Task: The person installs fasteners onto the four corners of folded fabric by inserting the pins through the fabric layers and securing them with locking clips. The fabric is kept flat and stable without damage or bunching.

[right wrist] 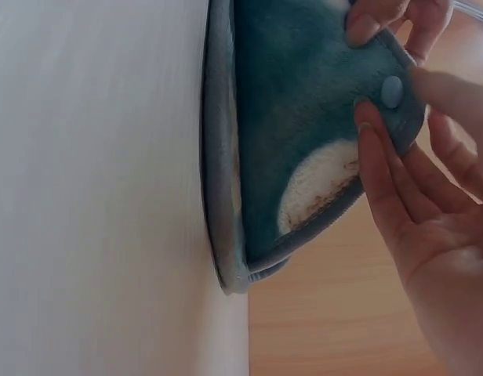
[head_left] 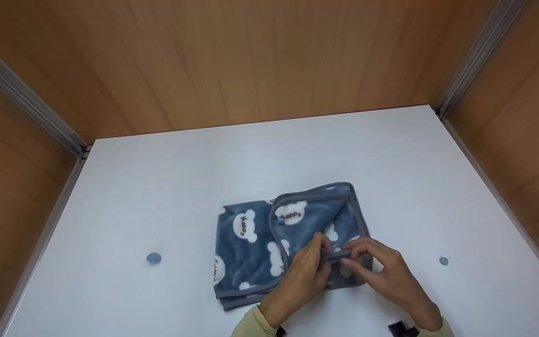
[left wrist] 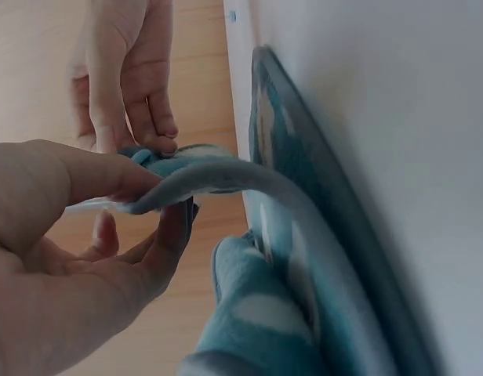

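Observation:
A folded blue fleece blanket (head_left: pixel 246 248) with white bear shapes, "Happy" lettering and grey binding lies on the table. My left hand (head_left: pixel 300 274) pinches its raised corner between thumb and finger, as the left wrist view also shows. From the other side my right hand (head_left: pixel 386 274) holds the same corner, thumb and fingertips on the fabric. Between those right fingertips, a small round light-blue button (right wrist: pixel 392 92) sits on the fleece near the bound edge. Whatever lies behind the fabric there is hidden.
A blue round cap (head_left: pixel 154 258) lies on the white table (head_left: pixel 176 178) left of the blanket. To the right is a small grey-blue disc with a thin pin (head_left: pixel 444 260). Wooden panels (head_left: pixel 269 61) rise at the back and both sides.

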A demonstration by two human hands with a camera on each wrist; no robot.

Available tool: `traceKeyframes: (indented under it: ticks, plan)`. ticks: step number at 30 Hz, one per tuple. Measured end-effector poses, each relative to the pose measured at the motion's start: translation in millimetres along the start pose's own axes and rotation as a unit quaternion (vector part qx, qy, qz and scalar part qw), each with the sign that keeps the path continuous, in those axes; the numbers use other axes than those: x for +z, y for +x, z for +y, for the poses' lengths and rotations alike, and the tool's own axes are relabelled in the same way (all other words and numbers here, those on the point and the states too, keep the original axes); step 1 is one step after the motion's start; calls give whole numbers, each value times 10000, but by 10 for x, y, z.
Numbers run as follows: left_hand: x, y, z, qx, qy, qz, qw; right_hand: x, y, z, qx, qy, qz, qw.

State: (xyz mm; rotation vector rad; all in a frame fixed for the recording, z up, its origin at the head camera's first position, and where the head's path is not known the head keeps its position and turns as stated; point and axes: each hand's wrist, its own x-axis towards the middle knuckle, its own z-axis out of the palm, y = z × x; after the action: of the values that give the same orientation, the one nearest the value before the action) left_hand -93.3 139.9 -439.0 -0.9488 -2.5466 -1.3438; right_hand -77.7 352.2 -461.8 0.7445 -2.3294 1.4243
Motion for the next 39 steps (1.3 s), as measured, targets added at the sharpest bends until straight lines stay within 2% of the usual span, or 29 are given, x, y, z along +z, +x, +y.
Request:
traceKeyframes:
  ticks: [3, 9, 12, 18, 24, 30, 34, 39]
  plan:
    - [-42, 8, -7, 68, 142, 220, 9996, 4, 24, -12, -185, -157, -41, 9997]
    - [-166, 16, 3, 98, 412, 211, 9989, -19, 180, -90, -475, -313, -309, 9979]
    - [-222, 19, 7, 91, 690, 337, 9970, -20, 290, -137, -589, -422, -487, 9962]
    - [-321, 37, 11, 131, 1298, 838, 9879, 23, 509, -213, -798, -621, -729, 9922]
    - [-407, 64, -42, 81, 1413, 1367, 9804, 129, 724, -238, -1197, -772, -871, 9860]
    - [-450, 61, -132, -158, 1660, 1645, 9722, 293, 875, -150, -1336, -867, -1063, 9815]
    - [-455, 56, -208, -330, 2001, 1702, 9643, 410, 964, -76, -1272, -822, -1270, 9803]
    - [-428, 53, -334, -541, 2212, 1667, 9594, 522, 1028, -21, -722, -935, -1750, 9775]
